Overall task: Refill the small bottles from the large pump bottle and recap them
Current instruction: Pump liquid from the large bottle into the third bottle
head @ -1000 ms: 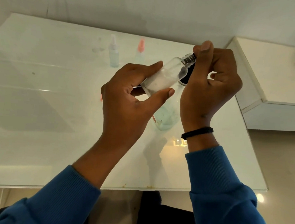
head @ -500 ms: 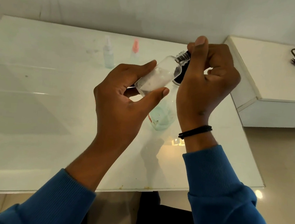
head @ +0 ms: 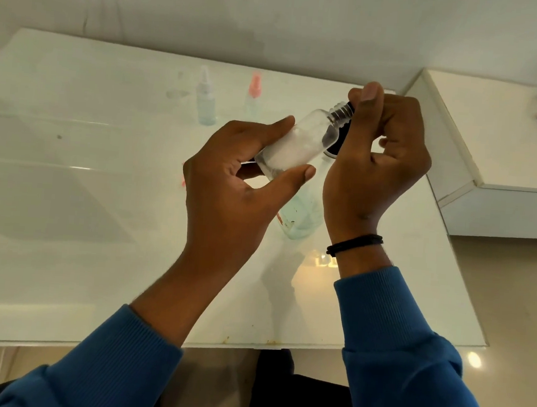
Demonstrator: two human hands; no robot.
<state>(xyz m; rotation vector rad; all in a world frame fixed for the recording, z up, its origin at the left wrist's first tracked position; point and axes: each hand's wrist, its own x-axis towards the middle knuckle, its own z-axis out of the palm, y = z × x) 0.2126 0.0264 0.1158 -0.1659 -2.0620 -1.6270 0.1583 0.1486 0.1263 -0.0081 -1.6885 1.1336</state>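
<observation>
1. Clear plastic small bottle (head: 292, 145), part-filled with white, is held tilted at frame centre, gripped between thumb and fingers of the left hand (head: 230, 184).
2. Its threaded neck is met by a black cap (head: 338, 138) pinched in the curled right hand (head: 376, 167).
3. Two small spray bottles (head: 206, 102) stand upper centre on the white table (head: 66, 219).

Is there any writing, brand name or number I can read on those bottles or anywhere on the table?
None can be read.
Small clear bottle in the left hand: no print shows.
Large bottle on the table: reddish marks, too blurred.
Glowing reflection on the glass: letter-like, not legible.
</observation>
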